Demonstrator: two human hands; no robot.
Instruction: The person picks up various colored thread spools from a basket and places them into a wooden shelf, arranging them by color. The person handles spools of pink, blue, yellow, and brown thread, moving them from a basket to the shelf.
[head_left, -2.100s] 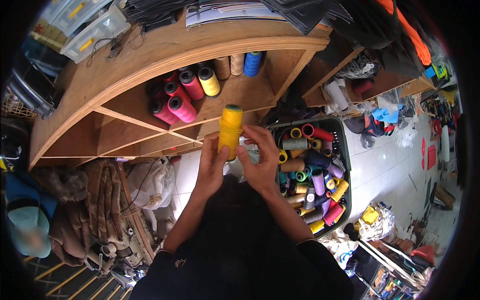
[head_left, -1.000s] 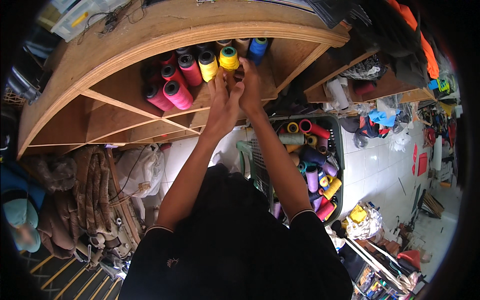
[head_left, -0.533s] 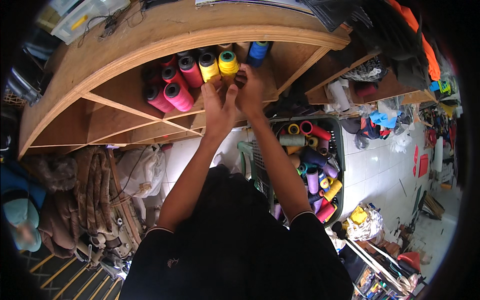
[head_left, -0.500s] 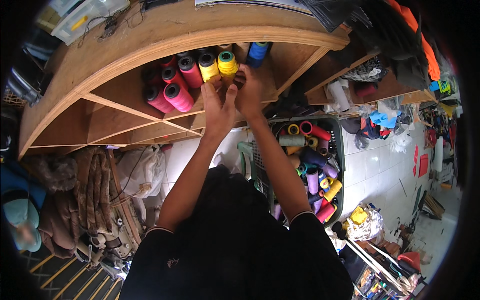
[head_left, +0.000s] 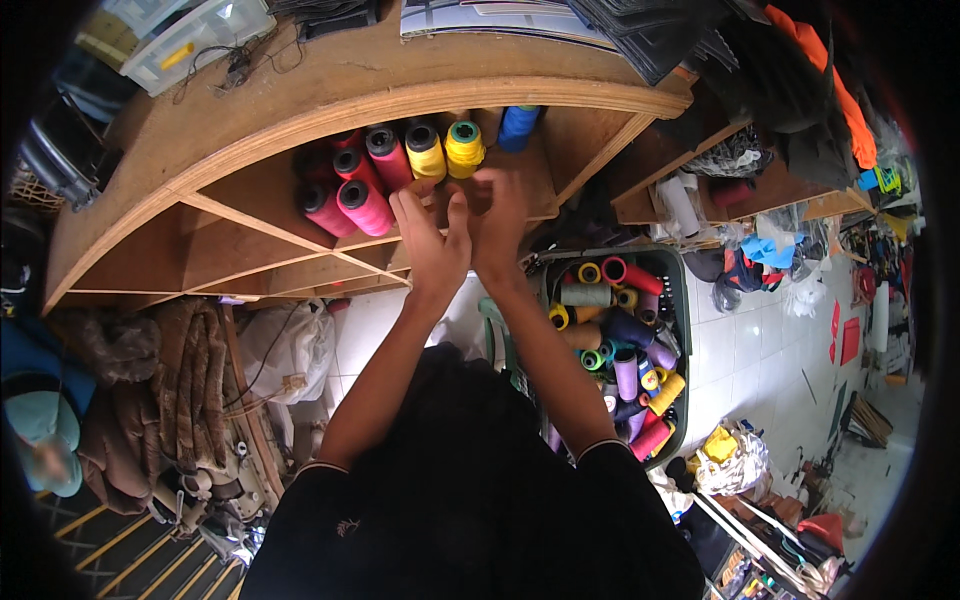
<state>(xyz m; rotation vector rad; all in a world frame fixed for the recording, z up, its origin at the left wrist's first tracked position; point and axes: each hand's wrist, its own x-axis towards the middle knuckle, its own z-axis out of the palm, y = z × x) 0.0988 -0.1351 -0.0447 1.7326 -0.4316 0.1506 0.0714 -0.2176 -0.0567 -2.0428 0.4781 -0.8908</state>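
Both of my hands are at the shelf compartment, just in front of a yellow thread spool (head_left: 464,158) with a green core. Another yellow spool (head_left: 427,162) with a dark core stands against its left side. My left hand (head_left: 437,245) has its thumb and fingers apart and holds nothing visible. Close beside it, my right hand (head_left: 498,225) has bent fingers smeared by motion; whether they pinch anything is hidden. Pink spools (head_left: 366,212) and red ones are grouped to the left. A blue spool (head_left: 518,130) stands farther back on the right.
The curved wooden shelf (head_left: 400,95) has dividers around the compartment. A dark crate (head_left: 686,330) full of mixed thread spools stands below on the right. Papers and black sheets (head_left: 640,40) lie on top. A white plastic bag (head_left: 295,350) sits at lower left.
My hands have drawn back slightly from the yellow spool with the green core, which stays standing in the compartment. The whole view has shifted a little downward.
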